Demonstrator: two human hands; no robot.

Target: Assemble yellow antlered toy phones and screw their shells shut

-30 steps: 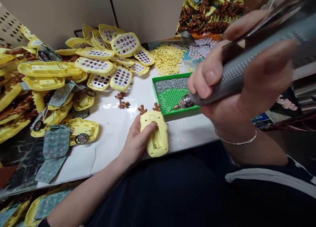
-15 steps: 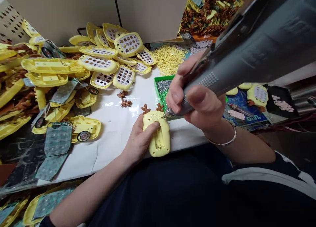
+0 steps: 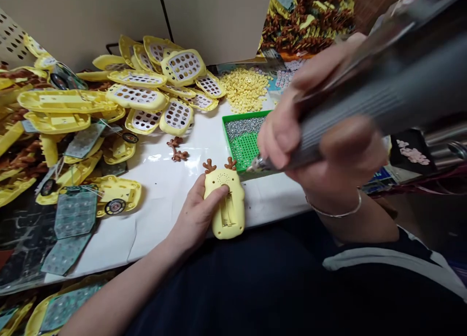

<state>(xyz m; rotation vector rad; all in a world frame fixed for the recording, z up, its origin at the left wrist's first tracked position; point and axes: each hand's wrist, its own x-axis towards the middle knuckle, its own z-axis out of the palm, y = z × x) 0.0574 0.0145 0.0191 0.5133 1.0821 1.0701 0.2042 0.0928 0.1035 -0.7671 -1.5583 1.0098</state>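
Observation:
A yellow toy phone shell with brown antlers (image 3: pixel 225 204) lies back up at the near edge of the white table. My left hand (image 3: pixel 197 214) grips its left side, thumb pressed on its back. My right hand (image 3: pixel 321 136) is closed round a grey electric screwdriver (image 3: pixel 365 102), held close to the camera and blurred. The screwdriver's tip (image 3: pixel 253 169) hovers just right of the toy's top, over the near edge of a green tray (image 3: pixel 241 151) that holds small silver screws (image 3: pixel 242 125).
Yellow keypad shells (image 3: pixel 153 90) are piled at the back left, with grey circuit sheets (image 3: pixel 75 214) and speaker parts at the left. A heap of small yellow buttons (image 3: pixel 246 87) lies behind the tray. Loose brown antlers (image 3: pixel 177 148) lie mid-table. A cardboard wall stands behind.
The screwdriver tip went from the tray to the toy's top right corner, then lifted back a little to the right. My left hand has kept hold of the toy.

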